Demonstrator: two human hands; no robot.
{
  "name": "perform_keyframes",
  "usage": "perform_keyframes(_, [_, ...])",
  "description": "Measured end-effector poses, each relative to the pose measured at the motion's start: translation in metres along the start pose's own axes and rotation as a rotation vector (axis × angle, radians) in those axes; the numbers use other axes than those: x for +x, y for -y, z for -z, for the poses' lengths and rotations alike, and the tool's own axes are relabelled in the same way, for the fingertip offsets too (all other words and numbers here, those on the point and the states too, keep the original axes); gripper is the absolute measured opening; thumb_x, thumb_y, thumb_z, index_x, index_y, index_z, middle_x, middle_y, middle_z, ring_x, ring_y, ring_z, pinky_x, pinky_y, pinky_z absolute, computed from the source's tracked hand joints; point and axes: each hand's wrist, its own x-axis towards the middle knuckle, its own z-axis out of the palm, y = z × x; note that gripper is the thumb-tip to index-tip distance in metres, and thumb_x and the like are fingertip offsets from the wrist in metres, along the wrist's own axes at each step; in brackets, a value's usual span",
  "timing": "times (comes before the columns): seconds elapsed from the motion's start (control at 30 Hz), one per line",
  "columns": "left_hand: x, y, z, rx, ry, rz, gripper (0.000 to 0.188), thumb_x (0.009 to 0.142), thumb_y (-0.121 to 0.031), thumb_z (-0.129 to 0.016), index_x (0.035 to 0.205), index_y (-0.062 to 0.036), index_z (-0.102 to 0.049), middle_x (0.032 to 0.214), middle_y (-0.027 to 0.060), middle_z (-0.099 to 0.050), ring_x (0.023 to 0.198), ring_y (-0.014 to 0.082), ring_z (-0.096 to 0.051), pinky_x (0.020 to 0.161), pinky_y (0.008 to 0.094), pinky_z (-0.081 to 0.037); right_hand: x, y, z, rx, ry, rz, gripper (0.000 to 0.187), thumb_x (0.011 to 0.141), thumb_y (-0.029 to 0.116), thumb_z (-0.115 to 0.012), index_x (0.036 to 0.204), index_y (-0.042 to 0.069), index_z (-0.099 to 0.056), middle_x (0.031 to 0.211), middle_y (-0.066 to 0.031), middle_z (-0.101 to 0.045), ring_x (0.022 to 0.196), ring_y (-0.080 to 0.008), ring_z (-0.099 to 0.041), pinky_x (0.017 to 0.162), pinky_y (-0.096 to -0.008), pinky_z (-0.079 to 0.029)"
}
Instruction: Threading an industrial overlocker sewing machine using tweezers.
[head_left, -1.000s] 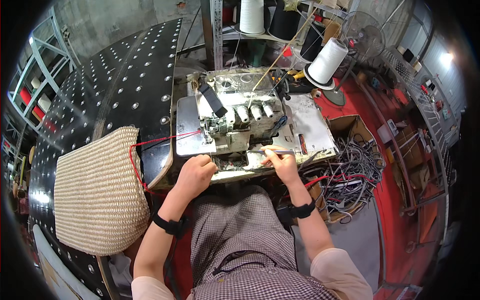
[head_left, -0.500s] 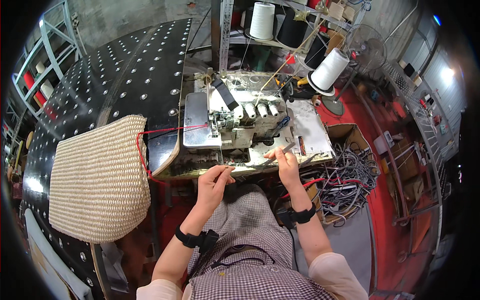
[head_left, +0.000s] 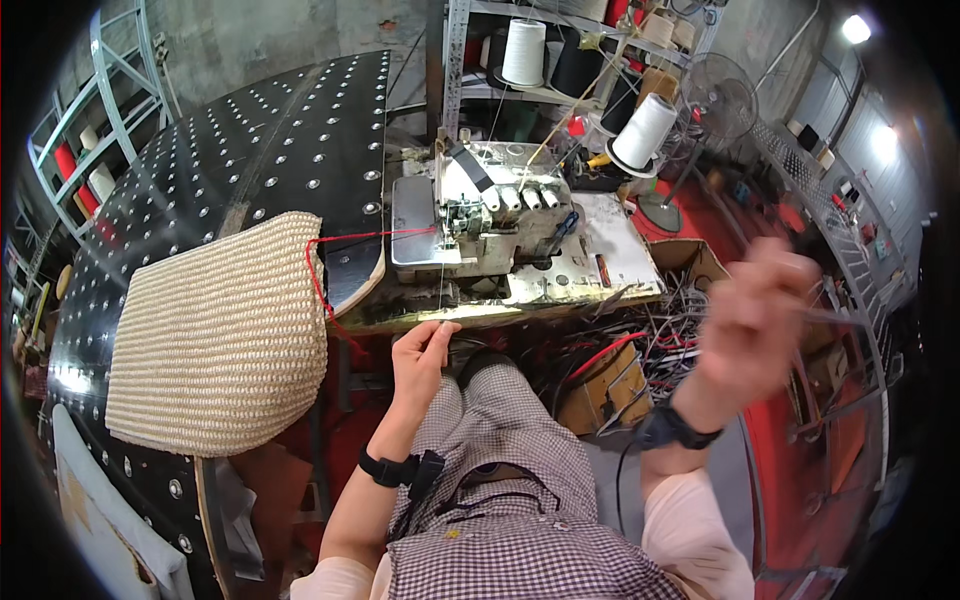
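My left hand (head_left: 422, 355) is closed in a pinch just below the front edge of the machine table. A thin thread (head_left: 442, 285) runs down from the sewing machine (head_left: 500, 225) to its fingertips. Smeared by motion, my right hand (head_left: 755, 315) is raised at the right, above the box of cords; its fingers and anything in them cannot be made out. A folded beige woven mat (head_left: 215, 335) lies on the black studded table at the left. Red yarn (head_left: 350, 238) stretches from the machine's plate to the mat's edge and hangs beside it.
The black studded table (head_left: 270, 165) curves away at the left. White thread cones (head_left: 645, 132) stand behind the machine near a fan (head_left: 718, 95). Tangled grey cords (head_left: 668, 322) fill a cardboard box (head_left: 690, 258) at the right. A metal rack (head_left: 115, 90) rises far left.
My right hand has swung right, away from the machine's front edge, where it held a narrow grey piece. My left hand stays pinched near the same spot. The view has shifted slightly.
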Motion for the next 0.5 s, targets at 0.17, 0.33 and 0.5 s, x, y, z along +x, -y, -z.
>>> perform_keyframes(0.17, [0.007, 0.007, 0.004, -0.069, -0.044, 0.035, 0.022, 0.095, -0.016, -0.054, 0.091, 0.0023, -0.066, 0.056, -0.0056, -0.043, 0.050, 0.0019, -0.034, 0.046, 0.0205, -0.025, 0.005, 0.086, -0.022, 0.044, 0.274, 0.503, 0.032, 0.063, 0.011, -0.066, 0.052, 0.018, -0.038, 0.046, 0.0091, -0.032, 0.036, -0.0009, -0.027, 0.038, -0.0172, -0.017])
perform_keyframes(0.33, [0.007, 0.018, 0.010, -0.247, -0.056, 0.121, 0.018, 0.095, -0.014, -0.053, 0.094, 0.0023, -0.061, 0.059, -0.0039, -0.042, 0.051, 0.0043, -0.035, 0.046, 0.0202, -0.027, 0.001, 0.091, -0.014, -0.131, 0.332, 0.772, 0.027, 0.067, 0.019, -0.060, 0.052, 0.021, -0.039, 0.046, 0.0114, -0.033, 0.037, 0.0000, -0.025, 0.040, -0.0172, -0.016])
perform_keyframes(0.5, [0.014, 0.022, 0.012, -0.389, -0.076, 0.234, 0.018, 0.092, -0.011, -0.057, 0.104, 0.0013, -0.055, 0.064, -0.0042, -0.041, 0.051, 0.0038, -0.035, 0.046, 0.0193, -0.028, 0.010, 0.111, -0.014, -0.234, 0.322, 0.671, 0.025, 0.069, 0.017, -0.055, 0.051, 0.022, -0.038, 0.046, 0.0122, -0.032, 0.039, -0.0009, -0.025, 0.042, -0.0203, -0.015])
